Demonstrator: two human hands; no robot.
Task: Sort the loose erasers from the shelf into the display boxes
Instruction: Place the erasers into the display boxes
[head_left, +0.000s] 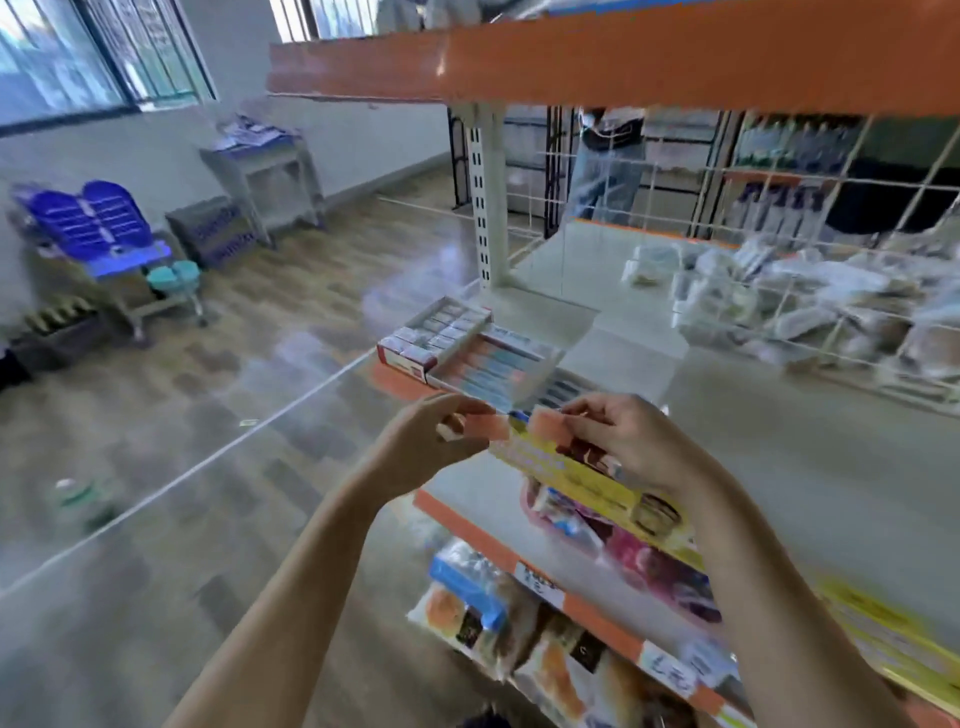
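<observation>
Two hands, one orange eraser each, above the shelf (779, 467).
Left hand (431, 441) pinches an eraser (485, 427); right hand (628, 441) pinches another eraser (545, 425); display boxes (467, 353) at 12 o'clock.

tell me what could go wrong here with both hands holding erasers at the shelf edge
1. The left hand and right hand each pinch an orange eraser out past the shelf edge; a slip likely drops it to the floor.
2. The display boxes sit at the shelf corner; a nudge might tip them off.
</observation>
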